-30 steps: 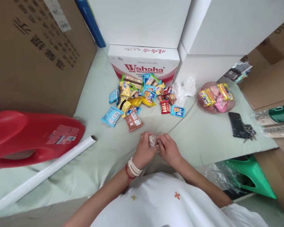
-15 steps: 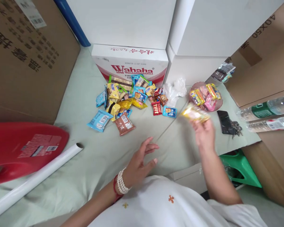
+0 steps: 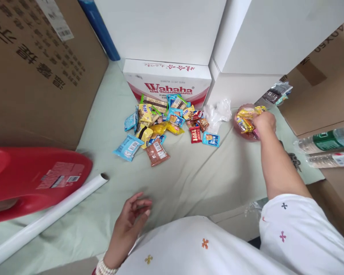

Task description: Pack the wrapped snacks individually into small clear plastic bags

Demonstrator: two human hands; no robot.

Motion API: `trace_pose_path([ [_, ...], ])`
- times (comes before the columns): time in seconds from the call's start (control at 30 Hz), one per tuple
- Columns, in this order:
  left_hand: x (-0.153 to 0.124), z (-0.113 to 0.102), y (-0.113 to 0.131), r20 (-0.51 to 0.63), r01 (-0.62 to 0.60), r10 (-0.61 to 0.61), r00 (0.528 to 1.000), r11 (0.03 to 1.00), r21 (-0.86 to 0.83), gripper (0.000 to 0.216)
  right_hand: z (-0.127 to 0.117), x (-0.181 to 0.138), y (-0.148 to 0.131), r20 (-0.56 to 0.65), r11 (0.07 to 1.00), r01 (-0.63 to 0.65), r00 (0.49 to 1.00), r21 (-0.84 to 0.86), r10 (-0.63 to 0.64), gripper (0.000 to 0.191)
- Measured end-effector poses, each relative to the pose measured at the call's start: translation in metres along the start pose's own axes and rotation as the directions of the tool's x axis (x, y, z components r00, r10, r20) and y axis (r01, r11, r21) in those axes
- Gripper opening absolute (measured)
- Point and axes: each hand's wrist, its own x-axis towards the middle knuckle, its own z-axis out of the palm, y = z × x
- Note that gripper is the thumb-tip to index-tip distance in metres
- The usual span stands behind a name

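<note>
At the pinkish see-through bowl (image 3: pixel 237 131), my right hand (image 3: pixel 265 123) reaches over the rim with its fingers closed on a yellow snack packet (image 3: pixel 249 111). Other wrapped snacks lie in the bowl, partly covered by the hand. My left hand (image 3: pixel 132 223) hovers low above the cloth near my body, loosely curled with fingers apart and nothing in it. A heap of snack packets is spread before the white and red carton. Toward its front lie a light blue packet (image 3: pixel 129 147), a brown packet (image 3: pixel 157 152), a red packet (image 3: pixel 195 135) and a blue packet (image 3: pixel 211 139).
A Wahaha carton (image 3: pixel 169 84) stands behind the heap, with a crumpled clear bag (image 3: pixel 218 112) beside it. On the left are a red plastic container (image 3: pixel 31 179) and a white tube (image 3: pixel 48 217). Plastic bottles (image 3: pixel 329 140) and keys (image 3: pixel 295 161) sit at the right.
My right hand has carried the yellow packet right and away from me to the bowl. My left hand has drawn back to the left, nearer my body. The view has shifted slightly.
</note>
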Motion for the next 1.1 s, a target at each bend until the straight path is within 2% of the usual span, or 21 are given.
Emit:
trace_pose_path([
  [0.1, -0.011, -0.02, -0.009, -0.079, 0.043, -0.044, 0.996, 0.999, -0.008, 0.059, -0.009, -0.025, -0.01, -0.059, 0.984, 0.083, 0.994, -0.157, -0.093, 0.033],
  [0.13, -0.012, -0.023, -0.009, -0.092, 0.057, -0.058, 0.994, 0.998, -0.008, 0.057, -0.005, -0.037, -0.014, -0.002, 0.966, 0.179, 0.983, -0.187, -0.183, 0.031],
  [0.17, -0.013, -0.024, -0.008, -0.099, 0.067, -0.068, 0.993, 0.998, -0.008, 0.055, 0.002, -0.051, -0.018, 0.105, 0.93, 0.312, 0.949, -0.197, -0.296, 0.029],
  [0.2, -0.012, -0.024, -0.006, -0.097, 0.072, -0.072, 0.993, 0.997, -0.002, 0.053, 0.013, -0.065, -0.021, 0.242, 0.87, 0.456, 0.88, -0.187, -0.409, 0.028],
  [0.27, -0.009, -0.021, 0.0, -0.068, 0.07, -0.068, 0.995, 0.997, 0.022, 0.048, 0.036, -0.088, -0.028, 0.482, 0.728, 0.672, 0.686, -0.133, -0.545, 0.033],
  [0.3, -0.007, -0.018, 0.003, -0.046, 0.064, -0.062, 0.997, 0.997, 0.036, 0.046, 0.048, -0.096, -0.03, 0.544, 0.685, 0.72, 0.622, -0.114, -0.563, 0.034],
  [0.33, -0.005, -0.016, 0.006, -0.022, 0.055, -0.054, 0.998, 0.997, 0.051, 0.044, 0.057, -0.102, -0.032, 0.557, 0.682, 0.724, 0.611, -0.107, -0.562, 0.032],
  [0.4, -0.002, -0.013, 0.011, 0.01, 0.026, -0.027, 1.0, 0.997, 0.073, 0.04, 0.066, -0.11, -0.034, 0.484, 0.766, 0.641, 0.688, -0.055, -0.541, 0.023],
  [0.5, 0.002, -0.009, 0.017, 0.039, 0.001, -0.003, 0.999, 0.998, 0.06, 0.035, 0.06, -0.133, -0.033, 0.329, 0.875, 0.468, 0.813, 0.123, -0.481, 0.022],
  [0.53, 0.004, -0.006, 0.019, 0.046, 0.002, -0.003, 0.999, 0.999, 0.04, 0.034, 0.056, -0.147, -0.032, 0.31, 0.896, 0.397, 0.842, 0.201, -0.442, 0.025],
  [0.6, 0.011, 0.006, 0.027, 0.069, -0.002, 0.002, 0.998, 1.0, 0.0, 0.032, 0.048, -0.186, -0.031, 0.364, 0.895, 0.138, 0.879, 0.425, -0.309, 0.033],
  [0.67, 0.022, 0.027, 0.039, 0.1, -0.043, 0.044, 0.994, 0.999, -0.012, 0.031, 0.043, -0.232, -0.035, 0.471, 0.81, -0.125, 0.859, 0.572, -0.2, 0.037],
  [0.73, 0.037, 0.055, 0.051, 0.115, -0.132, 0.137, 0.984, 0.99, -0.043, 0.035, 0.041, -0.278, -0.041, 0.535, 0.751, -0.249, 0.83, 0.611, -0.16, 0.036],
  [0.8, 0.054, 0.083, 0.062, 0.161, -0.116, 0.131, 0.978, 0.988, -0.099, 0.042, 0.04, -0.315, -0.049, 0.54, 0.766, -0.228, 0.823, 0.602, -0.179, 0.03],
  [0.9, 0.076, 0.114, 0.069, 0.261, 0.027, 0.041, 0.965, 0.967, -0.252, 0.045, 0.038, -0.342, -0.055, 0.46, 0.818, 0.032, 0.814, 0.574, -0.355, 0.02],
  [0.97, 0.084, 0.123, 0.067, 0.26, 0.041, 0.044, 0.965, 0.949, -0.313, 0.043, 0.036, -0.345, -0.054, 0.439, 0.794, 0.174, 0.755, 0.582, -0.487, 0.019],
  [1.0, 0.085, 0.124, 0.065, 0.242, 0.012, 0.068, 0.968, 0.949, -0.316, 0.04, 0.035, -0.344, -0.053, 0.466, 0.785, 0.174, 0.721, 0.594, -0.512, 0.019],
  [1.03, 0.085, 0.123, 0.063, 0.211, -0.038, 0.106, 0.972, 0.953, -0.301, 0.036, 0.035, -0.341, -0.051, 0.51, 0.783, 0.119, 0.697, 0.61, -0.504, 0.023],
  [1.1, 0.081, 0.118, 0.059, 0.146, -0.166, 0.202, 0.968, 0.96, -0.224, 0.026, 0.036, -0.335, -0.051, 0.612, 0.777, -0.083, 0.669, 0.624, -0.421, 0.034],
])
